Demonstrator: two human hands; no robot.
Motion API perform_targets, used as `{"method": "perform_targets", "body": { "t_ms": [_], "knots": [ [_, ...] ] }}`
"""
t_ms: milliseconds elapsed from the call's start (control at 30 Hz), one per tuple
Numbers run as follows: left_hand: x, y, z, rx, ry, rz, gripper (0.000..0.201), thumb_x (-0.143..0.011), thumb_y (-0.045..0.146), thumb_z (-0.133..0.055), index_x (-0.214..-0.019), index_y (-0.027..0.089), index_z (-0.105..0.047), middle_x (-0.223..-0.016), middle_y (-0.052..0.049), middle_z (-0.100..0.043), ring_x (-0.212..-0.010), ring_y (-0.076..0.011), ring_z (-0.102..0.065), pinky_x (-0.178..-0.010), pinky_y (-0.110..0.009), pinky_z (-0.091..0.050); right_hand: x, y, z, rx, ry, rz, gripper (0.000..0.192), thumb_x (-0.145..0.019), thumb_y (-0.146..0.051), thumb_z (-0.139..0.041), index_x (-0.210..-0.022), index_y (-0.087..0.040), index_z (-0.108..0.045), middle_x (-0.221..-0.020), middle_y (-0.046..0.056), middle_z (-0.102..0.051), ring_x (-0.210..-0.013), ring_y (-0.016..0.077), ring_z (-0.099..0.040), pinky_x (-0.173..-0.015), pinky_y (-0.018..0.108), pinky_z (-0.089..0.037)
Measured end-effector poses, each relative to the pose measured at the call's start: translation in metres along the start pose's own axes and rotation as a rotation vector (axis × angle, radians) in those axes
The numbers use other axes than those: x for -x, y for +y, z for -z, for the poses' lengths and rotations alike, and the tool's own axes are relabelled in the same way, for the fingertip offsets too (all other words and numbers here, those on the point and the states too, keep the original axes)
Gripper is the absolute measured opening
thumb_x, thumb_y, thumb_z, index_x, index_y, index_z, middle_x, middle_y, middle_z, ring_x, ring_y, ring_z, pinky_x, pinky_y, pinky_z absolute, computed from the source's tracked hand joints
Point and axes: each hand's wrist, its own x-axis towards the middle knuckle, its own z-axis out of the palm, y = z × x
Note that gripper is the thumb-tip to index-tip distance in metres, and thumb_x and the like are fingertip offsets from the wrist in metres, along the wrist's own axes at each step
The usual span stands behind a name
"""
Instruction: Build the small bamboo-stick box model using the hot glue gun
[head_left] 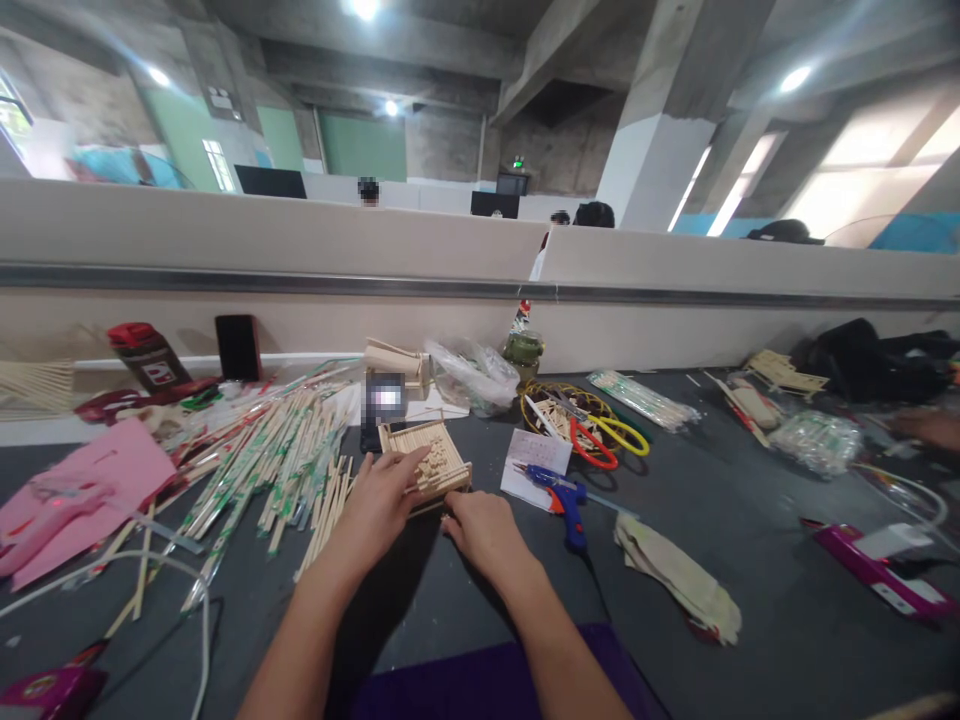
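Near the desk's [750, 520] middle, your left hand [379, 500] presses on a small, partly built wooden stick frame [427, 462] while your right hand [480, 530] pinches its front edge, and many loose sticks [277, 460] lie unused leftward.

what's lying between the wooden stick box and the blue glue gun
In the head view, a white paper slip lies between the square wooden stick box and the blue glue gun, its corner under the gun.
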Motion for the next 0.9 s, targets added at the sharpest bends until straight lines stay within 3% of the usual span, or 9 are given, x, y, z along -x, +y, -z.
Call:
{"method": "perform_targets", "body": {
  "t_ms": [200,300,433,500,667,900],
  "knots": [
    [0.0,0.001,0.002,-0.019,-0.006,-0.025,0.056,-0.083,0.007,-0.054,-0.136,0.024,-0.048,-0.105,-0.007,-0.066,-0.109,-0.0237,-0.055,-0.104,-0.05,-0.034,0.0,0.007,-0.002,-0.146,0.023,0.041,0.01,-0.08,-0.017,-0.06,-0.082,-0.02,-0.069,-0.086,0.009,-0.073,-0.08,0.0233,-0.067,-0.066,0.029,-0.041],
    [0.001,-0.001,0.002,-0.019,-0.004,-0.037,0.056,-0.083,0.007,-0.052,-0.136,0.025,-0.046,-0.106,-0.006,-0.066,-0.109,-0.0235,-0.055,-0.104,-0.051,-0.033,0.0,0.02,0.001,-0.464,0.038,0.043,0.007,-0.076,-0.015,-0.06,-0.076,-0.02,-0.065,-0.072,0.003,-0.068,-0.067,0.0169,-0.064,-0.059,0.025,-0.04],
    [0.001,-0.001,0.001,-0.01,-0.005,-0.028,0.055,-0.084,0.008,-0.053,-0.136,0.023,-0.046,-0.106,-0.006,-0.066,-0.11,-0.0242,-0.055,-0.105,-0.053,-0.031,-0.001,0.041,0.008,-1.023,0.046,-0.03,0.006,-0.076,-0.026,-0.06,-0.077,-0.02,-0.058,-0.066,-0.003,-0.062,-0.056,0.0132,-0.061,-0.045,0.019,-0.039],
    [0.001,0.0,0.001,0.002,-0.007,-0.022,0.054,-0.084,0.008,-0.053,-0.136,0.022,-0.047,-0.109,-0.007,-0.066,-0.11,-0.024,-0.054,-0.106,-0.052,-0.031,-0.002,0.05,0.006,-1.132,0.06,-0.094,0.012,-0.074,-0.029,-0.061,-0.077,-0.02,-0.056,-0.063,-0.004,-0.059,-0.054,0.0136,-0.06,-0.04,0.018,-0.038],
    [0.002,0.004,0.003,0.014,-0.006,-0.023,0.055,-0.083,0.006,-0.052,-0.136,0.022,-0.047,-0.11,-0.007,-0.066,-0.108,-0.0233,-0.054,-0.105,-0.051,-0.032,-0.004,0.056,-0.006,-0.958,0.04,-0.12,0.003,-0.069,-0.019,-0.058,-0.072,-0.019,-0.059,-0.056,-0.005,-0.057,-0.046,0.0115,-0.056,-0.041,0.019,-0.036],
    [0.003,0.004,0.004,-0.017,0.013,-0.05,0.057,-0.082,0.004,-0.05,-0.135,0.023,-0.047,-0.112,-0.007,-0.064,-0.106,-0.0221,-0.055,-0.106,-0.049,-0.032,0.006,0.016,0.001,-0.657,-0.132,0.182,0.011,-0.074,-0.018,-0.066,-0.083,-0.022,-0.072,-0.071,-0.002,-0.067,-0.064,0.0138,-0.059,-0.058,0.022,-0.04]
  ]
}}
